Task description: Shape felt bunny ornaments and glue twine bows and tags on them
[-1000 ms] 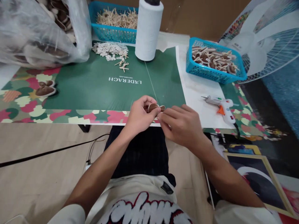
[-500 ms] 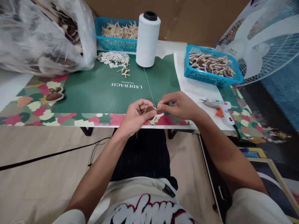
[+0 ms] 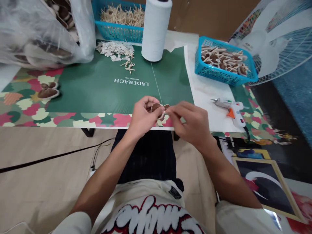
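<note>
My left hand [image 3: 145,115] is closed around a small brown shape with pale edges [image 3: 156,106], pinching it between thumb and fingers near the table's front edge. My right hand [image 3: 190,121] is closed in a pinch against the right side of that shape, knuckles turned up; what lies between its fingertips is too small to make out. A white thread [image 3: 156,83] runs taut from a large white thread spool [image 3: 156,31] down to the brown shape. Two similar brown pieces [image 3: 48,92] lie together at the left of the green sheet.
Behind stand a blue basket [image 3: 119,32] of cream knotted cords and a pile of white tags [image 3: 115,50]. At right are another blue basket [image 3: 226,77] of brown pieces, a glue gun [image 3: 230,107] and a fan [image 3: 268,48]. A plastic bag [image 3: 83,29] bulges at left.
My right hand has come down and turned over beside the brown shape, still pinching. My left hand keeps its hold. The whole view has shifted slightly.
</note>
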Tool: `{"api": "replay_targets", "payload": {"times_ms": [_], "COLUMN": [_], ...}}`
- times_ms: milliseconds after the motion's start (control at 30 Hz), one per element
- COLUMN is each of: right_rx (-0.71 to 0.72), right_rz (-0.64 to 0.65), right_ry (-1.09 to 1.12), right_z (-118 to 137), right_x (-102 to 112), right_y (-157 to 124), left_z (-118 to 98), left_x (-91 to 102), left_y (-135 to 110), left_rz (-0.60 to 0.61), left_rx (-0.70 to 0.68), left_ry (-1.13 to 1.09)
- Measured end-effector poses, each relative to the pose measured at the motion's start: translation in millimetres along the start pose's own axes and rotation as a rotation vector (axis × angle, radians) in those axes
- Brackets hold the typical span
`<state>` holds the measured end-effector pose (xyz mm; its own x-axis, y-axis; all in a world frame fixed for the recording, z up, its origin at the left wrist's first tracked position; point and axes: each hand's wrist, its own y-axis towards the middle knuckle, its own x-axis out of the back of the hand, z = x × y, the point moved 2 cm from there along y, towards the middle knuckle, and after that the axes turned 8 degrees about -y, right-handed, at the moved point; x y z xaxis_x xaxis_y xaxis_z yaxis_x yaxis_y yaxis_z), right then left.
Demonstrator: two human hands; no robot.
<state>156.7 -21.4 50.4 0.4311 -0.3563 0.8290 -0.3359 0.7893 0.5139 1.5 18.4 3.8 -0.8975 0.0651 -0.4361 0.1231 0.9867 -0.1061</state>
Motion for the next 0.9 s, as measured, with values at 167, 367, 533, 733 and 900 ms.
{"api": "replay_targets", "payload": {"times_ms": [167, 367, 533, 733, 900], "right_rx": [-0.213, -0.270, -0.420, -0.680, -0.618], "right_rz": [-0.042, -0.089, -0.187, -0.063, -0.055], "right_ry": [0.202, 0.255, 0.259, 0.589, 0.508], "right_z": [-9.3, 12.5, 27.2, 26.1, 22.9], "right_x": [1.4, -18.4, -22.9, -26.6, -29.5], "right_y": [-4.6, -10.6, -4.9, -2.2, -3.2], "left_z": [-8.2, -14.9, -13.5, -7.2, -7.3], "left_x": [6.7, 7.7, 6.4, 4.9, 3.7], "left_y": [0.8, 2.6, 2.4, 1.3, -0.7], "left_rz": [-0.005, -0.007, -0.083, -0.058, -0.047], "left_rx": [0.246, 0.346, 0.252, 0.094, -0.079], "left_ry": [-0.297, -0.423, -0.448, -0.380, -0.179]}}
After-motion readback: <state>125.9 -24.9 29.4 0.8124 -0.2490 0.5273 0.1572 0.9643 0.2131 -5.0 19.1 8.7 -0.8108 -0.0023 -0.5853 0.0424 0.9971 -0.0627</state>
